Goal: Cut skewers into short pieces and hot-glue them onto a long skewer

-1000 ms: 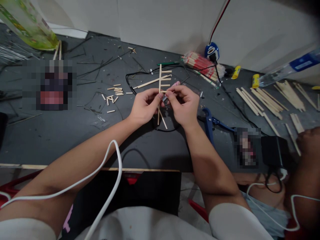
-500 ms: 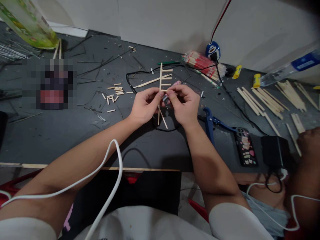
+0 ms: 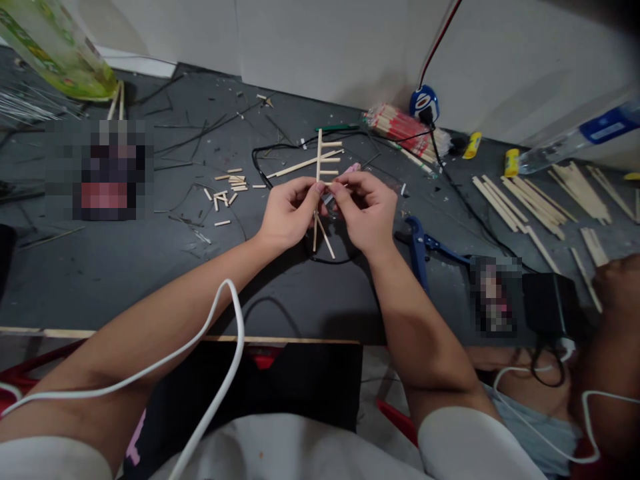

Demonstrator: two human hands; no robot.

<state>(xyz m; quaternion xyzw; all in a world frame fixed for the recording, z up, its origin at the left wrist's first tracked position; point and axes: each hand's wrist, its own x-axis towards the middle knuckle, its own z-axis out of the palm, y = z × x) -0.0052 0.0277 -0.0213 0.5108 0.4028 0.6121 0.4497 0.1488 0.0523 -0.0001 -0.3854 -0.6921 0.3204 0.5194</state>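
My left hand [image 3: 294,212] is closed on a long thin wooden stick [image 3: 319,155], which stands out above and below the fingers. Several short stick pieces [image 3: 331,160] jut from its right side like rungs. A further short wooden stick [image 3: 327,183] sits against the long one, its right end pinched by the thumb and finger of my right hand [image 3: 369,208]. Below the hands another thin stick [image 3: 327,235] slants down to the right. Part of a pinkish thing [image 3: 354,168] shows behind my right fingers; what it is I cannot tell.
Short cut sticks [image 3: 237,180] lie left of my hands. A blue-handled tool [image 3: 419,253], a blurred phone [image 3: 495,297] and a black adapter [image 3: 550,303] are at right. Longer sticks [image 3: 535,200] lie beyond, near another person's hand [image 3: 620,287]. A black cable [image 3: 257,163] loops behind my hands.
The long stick with its rungs has shifted very slightly left, and my right thumb has come a little closer to it. Both hands keep their hold.
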